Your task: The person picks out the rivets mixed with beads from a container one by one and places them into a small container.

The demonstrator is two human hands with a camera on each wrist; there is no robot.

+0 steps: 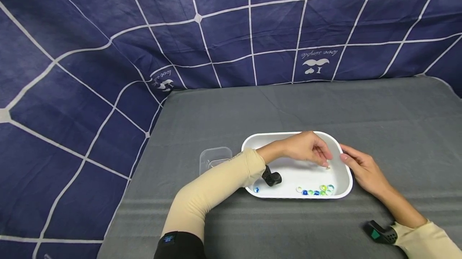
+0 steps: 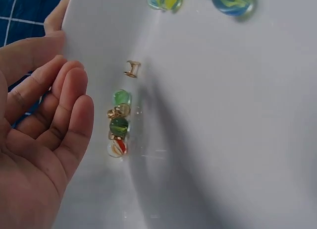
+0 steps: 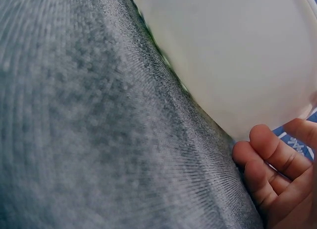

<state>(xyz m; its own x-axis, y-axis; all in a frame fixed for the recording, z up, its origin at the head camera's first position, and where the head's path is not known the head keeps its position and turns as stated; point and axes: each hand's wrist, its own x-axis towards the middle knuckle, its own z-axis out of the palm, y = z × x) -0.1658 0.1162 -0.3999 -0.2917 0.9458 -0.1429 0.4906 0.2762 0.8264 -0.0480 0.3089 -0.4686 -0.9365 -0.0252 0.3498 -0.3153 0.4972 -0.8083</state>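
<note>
A white tray (image 1: 288, 175) holds glass marbles and small gold pieces. My left hand (image 1: 306, 146) is over its right part, fingers loosely bent. In the left wrist view, that hand (image 2: 44, 125) holds nothing visible beside a gold piece (image 2: 132, 69), a green marble (image 2: 122, 97), a dark green marble (image 2: 119, 126) and a red-and-white one (image 2: 118, 147). My right hand (image 1: 366, 173) grips the tray's right end, thumb at the rim. The right wrist view shows its bent fingers (image 3: 262, 140) against the tray's outer wall (image 3: 237, 65).
A clear plastic container (image 1: 216, 154) stands left of the tray, partly hidden by my left sleeve. A blue marble (image 1: 256, 189) lies in the tray's near left corner, several others along its near side. Grey cloth (image 1: 223, 118) covers the table; a blue checked curtain (image 1: 223, 38) hangs behind.
</note>
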